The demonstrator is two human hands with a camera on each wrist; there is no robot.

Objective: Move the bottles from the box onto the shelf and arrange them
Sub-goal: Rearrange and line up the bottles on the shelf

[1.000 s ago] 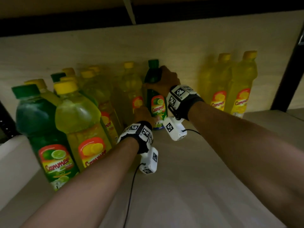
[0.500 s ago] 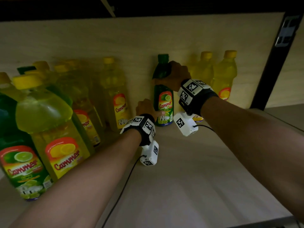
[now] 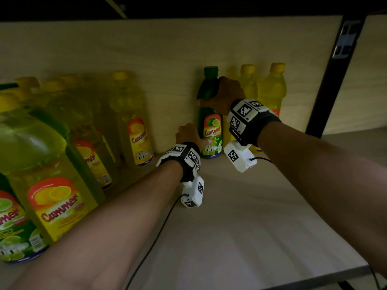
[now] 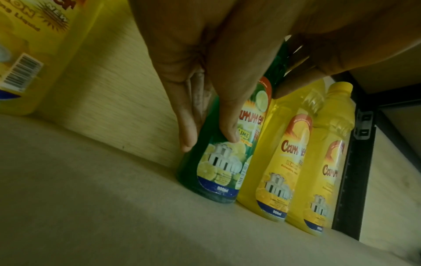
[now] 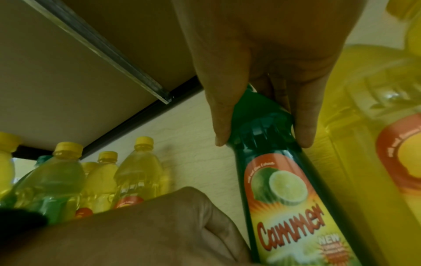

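Two hands hold one green lime dish-liquid bottle [image 3: 210, 130], which stands upright on the pale wooden shelf board [image 3: 240, 216] at the back panel. The right hand [image 3: 227, 95] grips it high up, thumb and fingers curled round the shoulder and neck just under the green cap [image 3: 211, 70]; in the right wrist view the thumb sits on one side of the ribbed shoulder and the fingers [image 5: 304, 124] on the other. The left hand [image 3: 187, 133] holds it lower down, its fingers [image 4: 227, 126] laid over the label and wrapped round the body, with the fingertips ending above the base. Just to the right of the gripped bottle, touching or nearly touching it, stand two yellow lemon bottles [image 4: 280, 162] side by side, and beyond them a black metal upright [image 3: 333, 76] of the rack. Well to the left of the left hand, across a bare stretch of board, stands a crowd of larger yellow bottles [image 3: 134, 122], with a few green ones among them; the nearest of these, a big yellow one [image 3: 48, 181], fills the left edge of the head view. A cable [image 3: 159, 233] trails from the left wrist camera across the board.
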